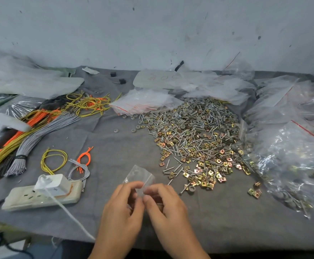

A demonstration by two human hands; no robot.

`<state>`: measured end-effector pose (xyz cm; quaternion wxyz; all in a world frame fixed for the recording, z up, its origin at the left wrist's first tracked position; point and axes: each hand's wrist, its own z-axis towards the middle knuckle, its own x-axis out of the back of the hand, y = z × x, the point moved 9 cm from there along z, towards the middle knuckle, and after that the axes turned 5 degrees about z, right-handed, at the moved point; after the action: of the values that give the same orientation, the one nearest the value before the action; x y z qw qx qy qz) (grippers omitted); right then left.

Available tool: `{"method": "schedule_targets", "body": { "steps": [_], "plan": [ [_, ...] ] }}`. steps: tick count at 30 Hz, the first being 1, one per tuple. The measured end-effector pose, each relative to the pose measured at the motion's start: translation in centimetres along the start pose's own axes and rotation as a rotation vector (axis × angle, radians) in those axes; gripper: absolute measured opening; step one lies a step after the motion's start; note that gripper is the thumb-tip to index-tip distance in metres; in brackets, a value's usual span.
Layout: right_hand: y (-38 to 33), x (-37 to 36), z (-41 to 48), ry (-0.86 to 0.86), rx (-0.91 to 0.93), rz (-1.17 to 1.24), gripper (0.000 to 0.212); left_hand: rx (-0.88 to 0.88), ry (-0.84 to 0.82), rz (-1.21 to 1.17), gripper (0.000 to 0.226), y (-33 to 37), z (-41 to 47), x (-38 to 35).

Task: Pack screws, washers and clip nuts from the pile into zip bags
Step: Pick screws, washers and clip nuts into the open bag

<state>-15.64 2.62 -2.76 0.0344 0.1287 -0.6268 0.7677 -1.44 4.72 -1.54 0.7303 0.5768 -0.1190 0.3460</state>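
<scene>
Both of my hands hold one small clear zip bag [140,174] just above the grey cloth near the table's front edge. My left hand [123,208] pinches its left side and my right hand [166,206] pinches its right side, thumbs close together. The bag's far end sticks up beyond my fingers; what is inside it is too blurred to tell. The pile of screws, grey washers and brass clip nuts [199,139] spreads over the cloth to the right of and beyond my hands. A stack of empty zip bags [143,102] with red strips lies behind the pile.
Big clear bags of packed parts [292,161] crowd the right side. Bundles of orange, yellow and grey wire [33,131] lie at the left. A white power strip [42,193] with a plugged charger sits left of my hands. Loose wire loops [54,161] lie beside it.
</scene>
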Motion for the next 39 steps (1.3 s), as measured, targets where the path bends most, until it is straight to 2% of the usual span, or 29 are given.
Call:
{"method": "schedule_targets", "body": {
  "steps": [2, 4, 7, 9, 12, 15, 19, 22, 25, 27, 30, 34, 39],
  "plan": [
    [-0.3, -0.4, 0.1, -0.032, -0.006, 0.062, 0.017, 0.033, -0.019, -0.044, 0.050, -0.5, 0.1, -0.1],
    [-0.8, -0.1, 0.0, -0.007, 0.073, -0.027, 0.017, 0.043, 0.010, -0.056, 0.054, -0.7, 0.2, 0.2],
    [-1.6, -1.3, -0.3, -0.096, 0.166, -0.353, 0.028, -0.066, 0.157, 0.018, 0.039, 1.1, 0.3, 1.7],
    [-0.8, -2.5, -0.3, -0.206, 0.120, -0.457, 0.026, -0.176, 0.212, 0.072, 0.027, 2.8, -0.2, 2.0],
    [0.1, -2.7, 0.6, -0.250, 0.002, -0.318, 0.023, -0.329, 0.210, 0.135, 0.024, 4.0, -0.9, 1.6],
    [-0.1, -2.8, 1.3, -0.261, 0.014, -0.249, 0.024, -0.391, 0.209, 0.207, 0.027, 3.4, -0.6, 1.6],
    [0.3, -3.7, 0.9, -0.374, 0.077, -0.273, 0.023, -0.364, 0.215, 0.241, 0.021, 1.5, 0.7, 1.5],
    [0.6, -1.3, 1.2, -0.273, 0.112, -0.285, 0.032, -0.316, 0.206, 0.262, 0.026, -0.1, 1.7, 0.7],
    [1.6, 2.2, 2.3, -0.137, 0.114, -0.480, 0.023, -0.220, 0.160, 0.285, 0.026, -1.7, 2.7, -0.5],
    [2.4, 2.9, 3.1, -0.163, 0.092, -0.645, 0.022, -0.160, 0.109, 0.276, 0.025, -2.6, 3.3, -1.6],
    [3.0, 2.4, 3.7, -0.228, 0.110, -0.776, 0.026, -0.102, 0.029, 0.248, 0.037, -3.2, 4.0, -2.7],
    [2.7, 1.7, 3.9, -0.215, 0.158, -0.793, 0.021, -0.106, 0.003, 0.209, 0.028, -2.7, 4.5, -3.0],
    [2.4, 1.9, 3.3, -0.140, 0.176, -0.738, 0.011, -0.046, -0.014, 0.195, 0.030, -3.1, 4.6, -3.2]
  ]
}}
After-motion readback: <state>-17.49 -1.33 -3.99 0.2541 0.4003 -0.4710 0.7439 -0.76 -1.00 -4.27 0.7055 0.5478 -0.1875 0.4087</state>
